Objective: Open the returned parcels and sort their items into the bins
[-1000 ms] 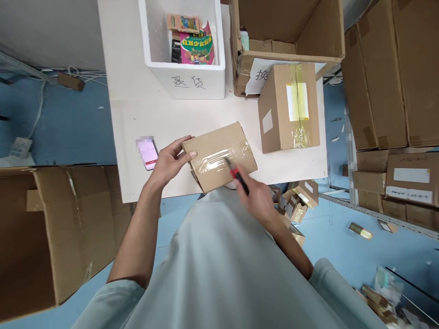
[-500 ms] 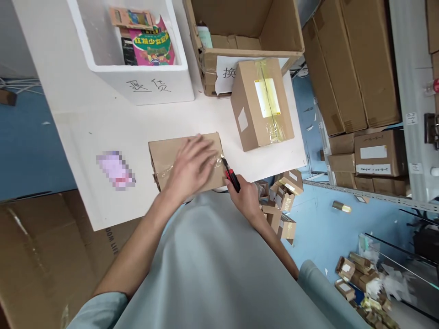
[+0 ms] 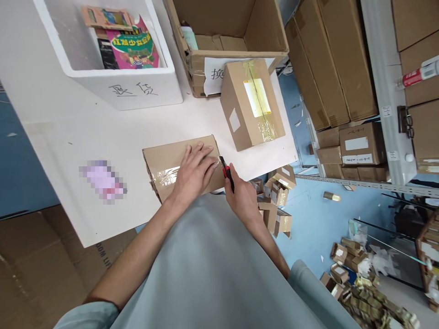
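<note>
Broadly, a white worktop (image 3: 103, 132) carries the work, with a small cardboard box (image 3: 168, 156) lying flat near its front edge, apart from the taller sealed carton (image 3: 236, 87) at the right. Compared with a second ago, the left hand (image 3: 192, 176) has left the box's left corner and now lies palm down across the right part of the top, its fingers extended, slightly spread and gripping nothing; the right hand (image 3: 243, 196), its fingers clamped around a red-and-black utility knife (image 3: 227, 172), has moved from over the middle of the top to the right-hand end. Judged from this arrangement, the box is pressed down rather than held by a corner — a steadier base for cutting at that end. In appearance the box is plain brown, oblong and largely intact, with slightly worn edges; its left end looks ragged, dark along the lower corner. A band of clear tape (image 3: 166, 176), glossy and creased, runs lengthwise over the top and passes beneath the left hand. Smallest of all, the dark blade (image 3: 222, 161) stands at the box's right edge — whether it has entered the tape cannot be told.
</note>
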A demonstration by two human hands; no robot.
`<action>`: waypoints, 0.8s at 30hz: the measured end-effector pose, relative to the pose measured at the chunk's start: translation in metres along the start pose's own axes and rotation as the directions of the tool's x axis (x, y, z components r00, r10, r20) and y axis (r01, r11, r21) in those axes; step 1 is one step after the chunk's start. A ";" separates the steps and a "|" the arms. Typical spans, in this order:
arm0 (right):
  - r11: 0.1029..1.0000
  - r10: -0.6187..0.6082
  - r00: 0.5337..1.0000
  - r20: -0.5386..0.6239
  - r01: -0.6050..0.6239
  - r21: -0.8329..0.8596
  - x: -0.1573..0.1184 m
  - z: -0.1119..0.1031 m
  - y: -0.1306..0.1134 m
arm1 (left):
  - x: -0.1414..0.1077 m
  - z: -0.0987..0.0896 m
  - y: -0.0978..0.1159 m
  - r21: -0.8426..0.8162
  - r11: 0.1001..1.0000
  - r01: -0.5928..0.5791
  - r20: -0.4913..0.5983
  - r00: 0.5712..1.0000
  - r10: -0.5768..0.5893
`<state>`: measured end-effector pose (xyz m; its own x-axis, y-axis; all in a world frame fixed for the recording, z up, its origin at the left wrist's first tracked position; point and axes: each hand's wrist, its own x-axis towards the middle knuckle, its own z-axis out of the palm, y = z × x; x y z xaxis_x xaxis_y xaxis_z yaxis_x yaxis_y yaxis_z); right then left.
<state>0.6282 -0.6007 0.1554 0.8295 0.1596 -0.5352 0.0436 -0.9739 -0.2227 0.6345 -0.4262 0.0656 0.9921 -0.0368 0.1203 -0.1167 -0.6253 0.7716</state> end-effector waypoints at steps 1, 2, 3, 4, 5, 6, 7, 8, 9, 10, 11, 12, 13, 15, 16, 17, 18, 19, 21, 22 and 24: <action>1.000 0.014 1.000 0.006 -0.014 -0.013 0.000 0.000 -0.004 | 0.000 0.001 -0.001 0.014 1.000 -0.017 -0.007 1.000 0.017; 0.999 0.028 1.000 0.009 -0.028 -0.026 0.001 0.000 -0.007 | -0.001 0.002 -0.003 0.028 0.999 -0.032 -0.012 0.999 0.033; 0.998 0.041 0.999 0.012 -0.041 -0.039 0.001 0.000 -0.010 | -0.001 0.002 -0.005 0.040 0.998 -0.046 -0.016 0.999 0.046; 0.997 0.052 0.999 0.014 -0.051 -0.053 0.001 0.000 -0.013 | -0.002 0.003 -0.006 0.048 0.997 -0.056 -0.017 0.998 0.056; 0.996 0.059 0.998 0.016 -0.058 -0.064 0.000 0.000 -0.016 | -0.002 0.003 -0.007 0.052 0.997 -0.061 -0.019 0.998 0.062; 0.995 0.064 0.998 0.017 -0.063 -0.074 0.000 0.001 -0.018 | -0.002 0.002 -0.008 0.053 0.997 -0.064 -0.019 0.998 0.065; 0.994 0.067 0.998 0.016 -0.066 -0.082 -0.001 0.001 -0.019 | -0.002 0.002 -0.008 0.051 0.997 -0.066 -0.021 0.998 0.067; 0.994 0.071 0.997 0.014 -0.069 -0.088 -0.002 0.001 -0.021 | -0.003 0.001 -0.009 0.049 0.997 -0.067 -0.022 0.997 0.068; 0.993 0.075 0.997 0.010 -0.073 -0.093 -0.003 0.002 -0.022 | -0.003 0.001 -0.009 0.047 0.997 -0.068 -0.021 0.997 0.069; 0.992 0.080 0.997 0.006 -0.079 -0.099 -0.004 0.002 -0.024 | -0.003 0.000 -0.009 0.044 0.997 -0.069 -0.019 0.997 0.070; 0.990 0.087 0.996 0.003 -0.086 -0.108 -0.005 0.002 -0.025 | -0.003 0.000 -0.009 0.040 0.997 -0.069 -0.016 0.997 0.070; 0.988 0.097 0.995 0.001 -0.096 -0.120 -0.006 0.001 -0.028 | -0.003 0.000 -0.010 0.035 0.997 -0.068 -0.010 0.998 0.069; 0.985 0.110 0.994 0.001 -0.109 -0.137 -0.006 0.000 -0.031 | -0.004 0.001 -0.010 0.029 0.997 -0.067 -0.005 0.998 0.067; 0.975 0.133 0.991 0.001 -0.131 -0.180 -0.003 -0.004 -0.039 | -0.005 0.003 -0.011 0.018 0.998 -0.064 -0.004 0.998 0.064; 0.970 0.140 0.990 0.002 -0.137 -0.203 -0.001 -0.006 -0.044 | -0.006 0.004 -0.011 0.016 0.998 -0.064 -0.006 0.998 0.064; 0.965 0.142 0.990 0.001 -0.138 -0.224 0.003 -0.009 -0.049 | -0.006 0.005 -0.011 0.016 0.998 -0.063 -0.009 0.998 0.064; 0.961 0.138 0.990 -0.002 -0.134 -0.243 0.008 -0.011 -0.054 | -0.007 0.007 -0.012 0.018 0.998 -0.064 -0.014 0.998 0.064; 0.957 0.131 0.991 -0.004 -0.127 -0.259 0.012 -0.014 -0.058 | -0.008 0.008 -0.012 0.020 0.998 -0.064 -0.017 0.998 0.065; 0.950 0.122 0.993 -0.002 -0.117 -0.289 0.017 -0.018 -0.063 | -0.009 0.010 -0.013 0.023 0.997 -0.068 -0.025 0.997 0.068; 0.946 0.125 0.992 0.006 -0.117 -0.303 0.018 -0.019 -0.064 | -0.010 0.010 -0.014 0.024 0.997 -0.071 -0.029 0.997 0.072; 0.936 0.150 0.988 0.038 -0.130 -0.327 0.014 -0.019 -0.063 | -0.011 0.011 -0.015 0.023 0.997 -0.076 -0.037 0.996 0.077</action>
<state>0.6476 -0.5406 0.1773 0.8051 0.0175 -0.5929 0.1152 -0.9852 0.1273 0.6262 -0.4252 0.0462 0.9777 -0.0555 0.2024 -0.1907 -0.6384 0.7457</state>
